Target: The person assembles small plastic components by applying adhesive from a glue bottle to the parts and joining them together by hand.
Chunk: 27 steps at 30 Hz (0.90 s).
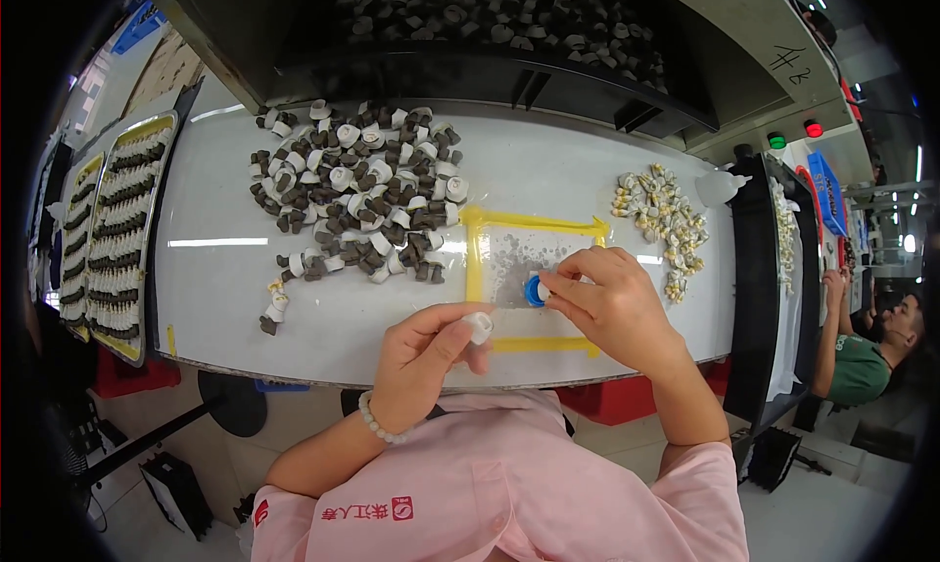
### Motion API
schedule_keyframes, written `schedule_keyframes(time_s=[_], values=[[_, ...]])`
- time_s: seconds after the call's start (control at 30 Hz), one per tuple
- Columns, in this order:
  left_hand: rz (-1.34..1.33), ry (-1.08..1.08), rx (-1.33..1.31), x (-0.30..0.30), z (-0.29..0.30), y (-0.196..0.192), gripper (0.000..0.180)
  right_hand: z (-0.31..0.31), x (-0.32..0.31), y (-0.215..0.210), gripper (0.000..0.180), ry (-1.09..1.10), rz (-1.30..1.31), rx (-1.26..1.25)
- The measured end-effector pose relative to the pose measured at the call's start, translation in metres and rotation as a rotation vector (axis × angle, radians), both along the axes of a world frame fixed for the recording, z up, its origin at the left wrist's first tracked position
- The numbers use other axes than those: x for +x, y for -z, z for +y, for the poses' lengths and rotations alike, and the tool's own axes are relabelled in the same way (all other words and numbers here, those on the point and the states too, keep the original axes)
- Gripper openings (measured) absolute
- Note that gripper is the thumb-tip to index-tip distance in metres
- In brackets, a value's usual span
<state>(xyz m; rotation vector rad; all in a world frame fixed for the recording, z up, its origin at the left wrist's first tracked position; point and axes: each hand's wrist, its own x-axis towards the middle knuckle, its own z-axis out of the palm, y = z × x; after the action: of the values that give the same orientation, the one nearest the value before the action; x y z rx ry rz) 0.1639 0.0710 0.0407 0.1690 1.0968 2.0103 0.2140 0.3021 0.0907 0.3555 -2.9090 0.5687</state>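
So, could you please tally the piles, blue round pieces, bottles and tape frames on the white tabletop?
Dark-and-white pile: 1
Yellow-and-white pile: 1
Blue round piece: 1
White bottle: 1
Yellow tape frame: 1
Total: 5

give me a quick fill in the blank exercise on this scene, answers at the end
1. The left hand holds a small piece coloured ____.
2. The right hand is at a small round item coloured ____.
3. The tape is coloured ____.
4. Left or right of the tape? The dark-and-white pile lies ____.

Missing words: white; blue; yellow; left.
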Motion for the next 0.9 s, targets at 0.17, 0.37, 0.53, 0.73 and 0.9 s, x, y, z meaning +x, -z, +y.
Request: schedule_keyframes(time_s=[0.17, 0.37, 0.53, 0.73, 0.9], values=[[-0.089, -0.082, 0.074, 0.004, 0.008, 0.006, 0.02, 0.004, 0.005, 0.006, 0.024, 0.082, -0.018, -0.109], [-0.116, -0.077, 0.032, 0.007, 0.012, 0.012, 0.018, -0.008, 0.015, 0.003, 0.029, 0.112, -0.183, -0.662], [-0.122, -0.063, 0.075, 0.006, 0.011, 0.013, 0.017, -0.02, 0.016, 0.002, 0.032, 0.054, -0.217, -0.804], [-0.087, -0.045, -0.01, 0.01, 0.012, 0.013, 0.013, -0.023, 0.016, 0.003, 0.032, 0.021, -0.22, -0.717], [-0.017, -0.064, -0.027, 0.013, 0.011, 0.019, 0.012, -0.029, 0.019, 0.005, 0.03, 0.044, -0.214, -0.707]])
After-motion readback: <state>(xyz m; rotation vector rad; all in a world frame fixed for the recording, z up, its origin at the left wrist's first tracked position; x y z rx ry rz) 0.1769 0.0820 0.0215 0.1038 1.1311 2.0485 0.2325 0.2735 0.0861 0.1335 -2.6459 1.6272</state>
